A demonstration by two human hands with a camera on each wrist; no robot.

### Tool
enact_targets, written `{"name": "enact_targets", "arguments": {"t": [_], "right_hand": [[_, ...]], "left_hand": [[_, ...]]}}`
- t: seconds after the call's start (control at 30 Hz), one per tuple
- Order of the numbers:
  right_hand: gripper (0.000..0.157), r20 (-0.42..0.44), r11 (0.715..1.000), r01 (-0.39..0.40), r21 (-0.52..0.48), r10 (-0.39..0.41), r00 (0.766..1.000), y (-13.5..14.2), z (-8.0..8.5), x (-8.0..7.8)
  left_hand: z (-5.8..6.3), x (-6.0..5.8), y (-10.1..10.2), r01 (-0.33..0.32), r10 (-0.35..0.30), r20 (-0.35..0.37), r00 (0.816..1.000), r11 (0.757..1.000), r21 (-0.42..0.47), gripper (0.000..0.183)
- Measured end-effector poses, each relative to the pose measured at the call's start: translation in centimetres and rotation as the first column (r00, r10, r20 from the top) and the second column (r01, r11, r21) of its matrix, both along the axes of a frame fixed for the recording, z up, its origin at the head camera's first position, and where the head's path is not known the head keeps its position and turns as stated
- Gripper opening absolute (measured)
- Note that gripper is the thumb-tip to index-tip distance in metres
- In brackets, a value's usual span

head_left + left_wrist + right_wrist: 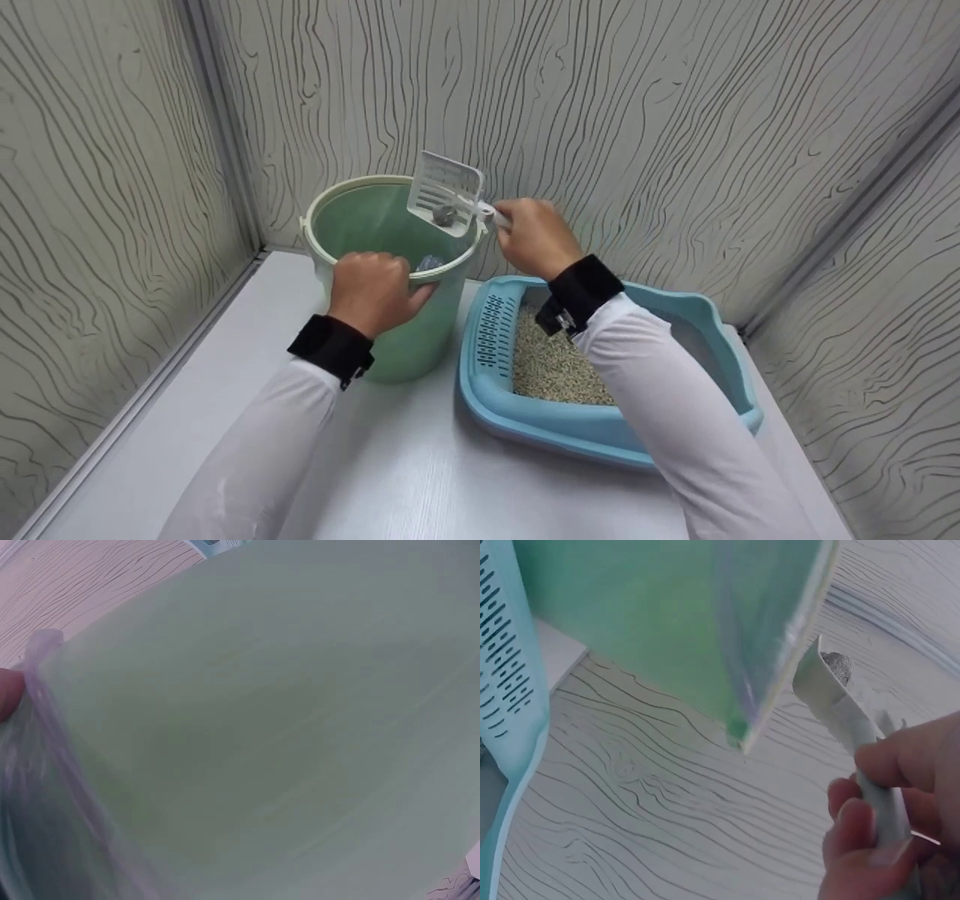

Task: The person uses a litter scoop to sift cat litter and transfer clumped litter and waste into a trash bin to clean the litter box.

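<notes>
My left hand [373, 292] grips the near rim of a green bucket [420, 345], its thumb along the outside. A thin clear liner [71, 765] hangs over that rim in the left wrist view. My right hand [538, 236] holds the handle of a white slotted litter scoop [448, 177]. The scoop's blade is tilted above the right side of the bucket's mouth. On it lies a grey clump [443, 216], also visible in the right wrist view as a speckled lump [838, 667]. Inside the bucket, crumpled bluish plastic [429, 263] shows near the front rim.
To the right of the bucket stands a blue litter box [487, 409] with a perforated ledge, holding beige pellet litter [555, 367]. My right forearm passes over it. Both containers stand on a white table [405, 465], with wood-patterned panels [585, 97] behind and at both sides.
</notes>
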State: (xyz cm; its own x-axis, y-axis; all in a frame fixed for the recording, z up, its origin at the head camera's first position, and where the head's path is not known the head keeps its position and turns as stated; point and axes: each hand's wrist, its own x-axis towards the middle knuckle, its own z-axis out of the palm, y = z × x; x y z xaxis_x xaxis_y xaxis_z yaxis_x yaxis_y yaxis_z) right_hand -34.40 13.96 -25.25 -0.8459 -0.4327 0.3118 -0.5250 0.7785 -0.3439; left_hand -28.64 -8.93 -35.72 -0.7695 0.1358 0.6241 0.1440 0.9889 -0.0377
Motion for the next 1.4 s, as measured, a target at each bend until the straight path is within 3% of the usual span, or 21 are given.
{"name": "enact_targets", "arguments": {"t": [0.17, 0.3, 0.4, 0.57, 0.7, 0.83, 1.07, 1.4], "right_hand": [[0.023, -0.194, 0.999, -0.032, 0.027, 0.037, 0.980, -1.2, -1.9, 0.4], [0.024, -0.345, 0.999, -0.049, 0.020, 0.053, 0.937, -1.5, -2.9, 0.4], [0.023, -0.380, 0.998, -0.061, 0.006, 0.059, 0.923, -1.3, -3.2, 0.3], [0.025, -0.296, 0.998, -0.063, -0.030, 0.052, 0.954, -0.2, -2.9, 0.4], [0.031, -0.178, 0.995, -0.047, -0.084, 0.032, 0.983, 1.1, -2.2, 0.3], [0.037, -0.045, 0.986, -0.013, -0.164, 0.005, 0.999, 2.9, -1.5, 0.4], [0.040, 0.106, 0.968, 0.079, -0.239, -0.055, 0.993, 7.4, -0.7, 1.0], [0.038, 0.090, 0.964, 0.176, -0.201, -0.160, 0.983, 14.7, -1.2, 1.5]], "left_hand": [[0.1, 0.0, -0.1, 0.003, -0.003, -0.020, 1.000, 1.000, 0.006, 0.066], [0.1, 0.0, -0.2, 0.009, -0.009, -0.030, 1.000, 1.000, 0.008, 0.067], [0.0, 0.0, -0.2, 0.016, -0.016, -0.028, 0.999, 1.000, 0.005, 0.068], [0.1, 0.1, -0.4, 0.004, -0.004, -0.022, 1.000, 1.000, -0.008, 0.066], [0.0, 0.1, -0.6, -0.006, 0.005, -0.021, 1.000, 1.000, -0.022, 0.066], [-0.1, 0.0, -0.8, -0.005, 0.004, -0.019, 1.000, 1.000, -0.021, 0.067], [0.0, 0.1, -0.9, 0.000, -0.001, -0.026, 1.000, 1.000, -0.026, 0.068], [0.0, 0.1, -1.0, -0.008, 0.008, -0.003, 1.000, 1.000, -0.022, 0.068]]}}
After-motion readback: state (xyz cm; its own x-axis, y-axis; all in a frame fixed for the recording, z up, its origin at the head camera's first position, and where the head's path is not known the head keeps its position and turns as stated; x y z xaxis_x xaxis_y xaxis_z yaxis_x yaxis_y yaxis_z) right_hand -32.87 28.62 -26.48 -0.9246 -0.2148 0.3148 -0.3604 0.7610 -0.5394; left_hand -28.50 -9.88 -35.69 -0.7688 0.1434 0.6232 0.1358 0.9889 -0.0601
